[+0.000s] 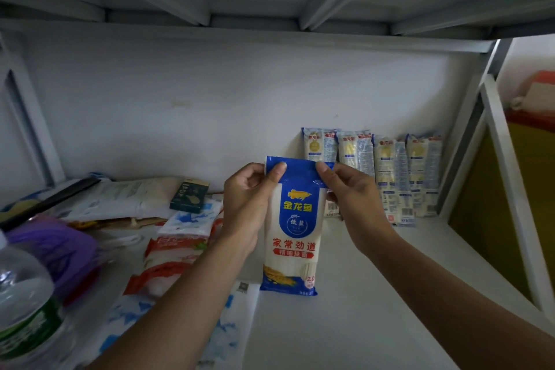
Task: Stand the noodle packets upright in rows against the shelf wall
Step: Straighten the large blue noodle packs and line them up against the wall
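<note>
Packets (372, 171), four in a row, stood upright against the shelf wall (210, 114) at the right. The left hand (246, 204) and right hand (357, 204) each pinched the top edge of another noodle packet (295, 228), held upright just in front of that row. Bags (177, 249) lying at the left looked yet to be stood.

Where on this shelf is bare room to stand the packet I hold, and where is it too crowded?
Bare: the strip by the back wall between the dark box and the standing packets, partly hidden by the held packet; also the shelf floor front right, up to the white post. Crowded: the left, with bags, purple bundle, water bottle.
</note>
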A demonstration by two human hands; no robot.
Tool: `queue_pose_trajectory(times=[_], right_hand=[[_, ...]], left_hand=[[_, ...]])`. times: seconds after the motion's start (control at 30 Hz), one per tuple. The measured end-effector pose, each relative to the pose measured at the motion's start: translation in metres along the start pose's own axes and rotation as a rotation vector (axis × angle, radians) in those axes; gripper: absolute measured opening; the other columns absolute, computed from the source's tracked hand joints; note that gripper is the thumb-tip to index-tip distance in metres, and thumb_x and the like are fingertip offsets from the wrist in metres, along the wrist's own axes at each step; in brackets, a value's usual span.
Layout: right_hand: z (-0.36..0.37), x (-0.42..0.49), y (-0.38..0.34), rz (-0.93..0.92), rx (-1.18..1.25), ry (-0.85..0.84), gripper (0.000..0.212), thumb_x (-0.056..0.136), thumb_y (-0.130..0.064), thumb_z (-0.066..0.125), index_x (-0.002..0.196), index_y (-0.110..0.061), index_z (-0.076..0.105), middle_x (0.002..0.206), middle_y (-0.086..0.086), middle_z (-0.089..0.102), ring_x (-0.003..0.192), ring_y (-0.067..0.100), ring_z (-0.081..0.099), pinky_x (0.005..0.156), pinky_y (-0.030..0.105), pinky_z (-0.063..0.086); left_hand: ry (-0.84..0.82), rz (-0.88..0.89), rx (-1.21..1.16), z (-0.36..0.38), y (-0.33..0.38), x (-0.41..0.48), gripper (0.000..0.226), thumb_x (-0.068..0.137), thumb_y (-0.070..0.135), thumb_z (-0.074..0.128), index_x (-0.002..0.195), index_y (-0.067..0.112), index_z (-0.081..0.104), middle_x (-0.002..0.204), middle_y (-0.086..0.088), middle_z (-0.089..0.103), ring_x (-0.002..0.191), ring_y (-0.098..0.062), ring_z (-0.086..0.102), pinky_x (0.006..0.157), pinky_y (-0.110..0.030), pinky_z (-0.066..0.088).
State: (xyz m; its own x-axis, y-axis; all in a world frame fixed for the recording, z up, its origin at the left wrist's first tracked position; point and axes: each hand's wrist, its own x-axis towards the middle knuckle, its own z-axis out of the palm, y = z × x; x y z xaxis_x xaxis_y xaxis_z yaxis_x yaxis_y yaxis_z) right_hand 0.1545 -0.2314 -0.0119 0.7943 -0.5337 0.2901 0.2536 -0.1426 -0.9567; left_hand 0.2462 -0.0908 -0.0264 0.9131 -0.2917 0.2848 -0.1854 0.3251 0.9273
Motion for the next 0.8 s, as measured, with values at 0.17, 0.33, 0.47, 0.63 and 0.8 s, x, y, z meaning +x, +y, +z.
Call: queue_pose_trajectory(times=[0.17,0.33,0.47,0.63,0.8], right_hand=[[0.002,-0.001,-0.006,-0.001,0.007,0.083,0.029,0.097,-0.036,0.064,0.091,-0.012,0.078,0.088,0.006,0.081,0.084,0.018,0.079,0.073,0.027,0.056],[0.005,-0.002,-0.009,0.007,0.026,0.121,0.028,0.097,-0.031,0.065,0.076,-0.016,0.075,0.086,0.009,0.081,0.087,0.025,0.077,0.081,0.032,0.055],[0.005,-0.002,-0.009,0.038,0.023,0.139,0.027,0.097,-0.033,0.066,0.080,-0.013,0.076,0.089,0.009,0.081,0.096,0.029,0.075,0.090,0.039,0.055],[0.007,-0.002,-0.007,0.051,0.019,0.121,0.026,0.094,-0.039,0.067,0.096,-0.016,0.079,0.093,0.001,0.082,0.096,0.016,0.075,0.080,0.032,0.053],[0.007,-0.002,-0.007,0.066,0.067,0.125,0.022,0.095,-0.036,0.067,0.092,-0.017,0.077,0.094,0.002,0.081,0.099,0.019,0.073,0.084,0.034,0.053]], left_hand=[[0.064,0.035,0.018,0.002,0.003,-0.005,0.036,0.091,0.034,0.074,0.086,0.000,0.061,0.079,-0.005,0.078,0.073,-0.021,0.076,0.064,-0.032,0.059],[0.111,0.054,0.063,0.001,0.007,-0.008,0.035,0.096,0.034,0.067,0.088,0.000,0.062,0.071,0.004,0.076,0.062,-0.009,0.074,0.054,-0.021,0.057],[0.099,0.035,0.045,0.001,0.009,-0.011,0.027,0.098,0.034,0.064,0.091,0.008,0.063,0.077,0.007,0.078,0.067,-0.009,0.076,0.056,-0.019,0.058],[0.080,0.010,-0.010,-0.005,0.012,-0.011,0.028,0.099,0.032,0.063,0.102,0.004,0.064,0.082,0.004,0.079,0.070,-0.011,0.076,0.057,-0.024,0.058],[0.085,0.003,-0.005,-0.005,0.014,-0.014,0.025,0.099,0.033,0.062,0.098,0.008,0.063,0.081,0.005,0.078,0.068,-0.012,0.076,0.057,-0.026,0.059]])
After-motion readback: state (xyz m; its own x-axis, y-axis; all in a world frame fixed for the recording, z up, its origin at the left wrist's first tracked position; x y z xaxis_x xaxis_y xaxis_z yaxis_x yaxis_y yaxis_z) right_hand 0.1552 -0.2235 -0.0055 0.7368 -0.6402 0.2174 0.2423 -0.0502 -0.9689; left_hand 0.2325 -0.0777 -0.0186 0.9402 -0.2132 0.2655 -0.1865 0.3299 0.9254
